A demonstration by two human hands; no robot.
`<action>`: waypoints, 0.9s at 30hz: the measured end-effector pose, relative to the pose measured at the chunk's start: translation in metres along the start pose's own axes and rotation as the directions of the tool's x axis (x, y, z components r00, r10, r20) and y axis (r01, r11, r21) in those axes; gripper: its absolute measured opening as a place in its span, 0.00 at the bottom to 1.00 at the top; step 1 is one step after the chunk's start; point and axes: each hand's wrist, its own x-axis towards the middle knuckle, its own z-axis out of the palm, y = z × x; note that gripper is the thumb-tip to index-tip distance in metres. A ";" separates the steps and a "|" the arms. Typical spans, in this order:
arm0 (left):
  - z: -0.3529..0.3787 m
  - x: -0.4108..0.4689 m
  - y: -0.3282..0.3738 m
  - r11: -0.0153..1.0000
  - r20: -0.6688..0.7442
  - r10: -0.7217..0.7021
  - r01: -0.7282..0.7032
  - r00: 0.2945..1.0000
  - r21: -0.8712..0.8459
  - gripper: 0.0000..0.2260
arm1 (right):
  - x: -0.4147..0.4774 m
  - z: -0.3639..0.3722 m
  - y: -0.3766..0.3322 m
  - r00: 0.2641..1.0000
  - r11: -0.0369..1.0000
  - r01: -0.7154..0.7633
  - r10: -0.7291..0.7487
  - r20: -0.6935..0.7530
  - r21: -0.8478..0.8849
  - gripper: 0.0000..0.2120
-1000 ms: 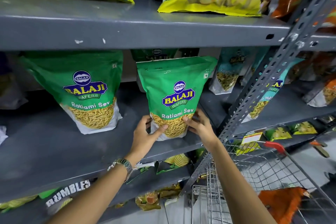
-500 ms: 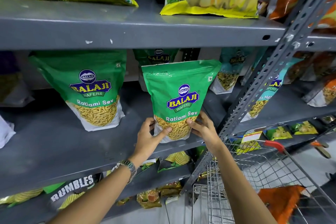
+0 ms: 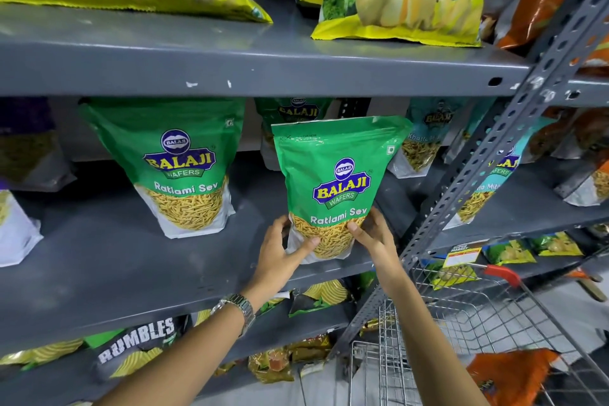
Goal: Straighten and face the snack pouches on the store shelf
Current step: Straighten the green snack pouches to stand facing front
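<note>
Standing upright, green pouch [image 3: 336, 175] held at base between left hand [image 3: 278, 257] and right hand [image 3: 375, 237].

Left hand [image 3: 280, 250]: raised, fingers curled, thumb laid across front, gripping.
Right hand [image 3: 372, 234]: raised opposite, fingers spread, thumb forward, gripping.
Forearms: bare, both reaching up and converging.
Left wrist: metal-link watch [image 3: 238, 306].

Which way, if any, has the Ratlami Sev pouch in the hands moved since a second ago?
Yes, slightly downward: the held pouch now sits a little lower below the upper shelf front edge.
</note>
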 end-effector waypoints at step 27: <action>-0.230 0.032 -0.039 0.993 -0.173 0.019 0.001 0.985 0.120 0.27 | 0.059 0.217 0.008 0.938 0.987 0.057 -0.001 0.347 -0.153 0.29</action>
